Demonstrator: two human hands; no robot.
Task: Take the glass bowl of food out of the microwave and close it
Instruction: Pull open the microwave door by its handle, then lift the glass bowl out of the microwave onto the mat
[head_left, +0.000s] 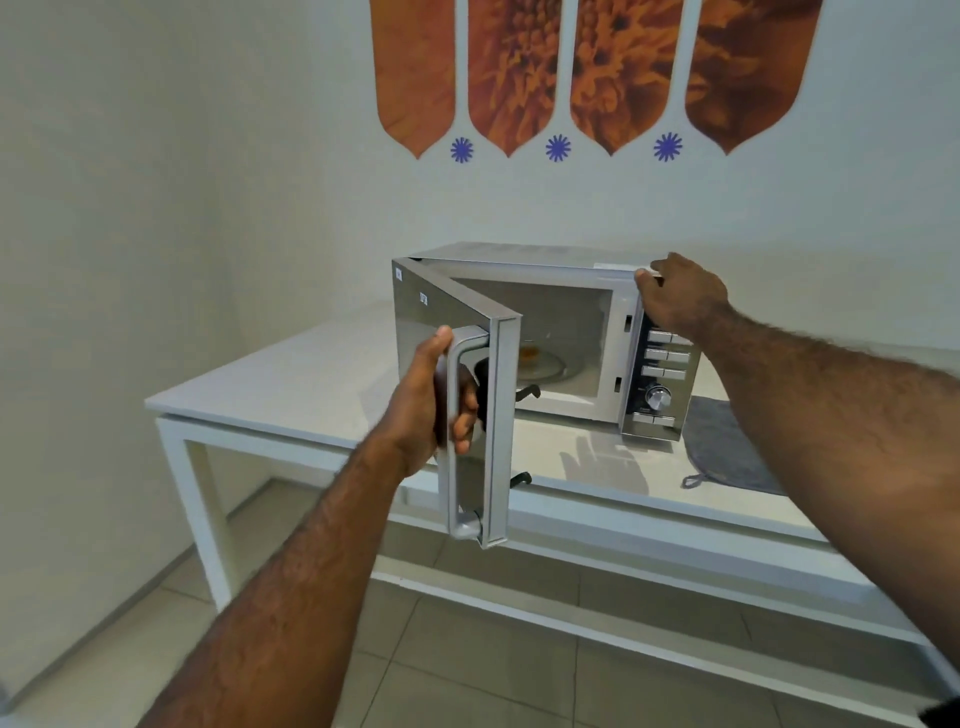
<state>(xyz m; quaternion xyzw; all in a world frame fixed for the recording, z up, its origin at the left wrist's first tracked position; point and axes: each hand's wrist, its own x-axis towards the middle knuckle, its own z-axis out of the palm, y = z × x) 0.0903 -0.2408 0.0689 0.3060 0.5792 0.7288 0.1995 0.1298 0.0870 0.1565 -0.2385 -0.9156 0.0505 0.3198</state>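
A silver microwave (524, 260) stands on a white table (291, 384). Its mirrored door (441, 322) is swung partly open toward me, hinged on the left. My left hand (431, 400) is wrapped around the door's vertical handle (453, 467). My right hand (680, 296) rests flat on the microwave's top right front corner, above the control panel (660, 379). Inside the cavity, a glass bowl (540, 364) with orange food sits on the floor, partly hidden by the door's edge.
A grey cloth (727, 447) lies on the table to the right of the microwave. The table's front edge runs below the door. Tiled floor shows under the table. Walls stand close behind and to the left.
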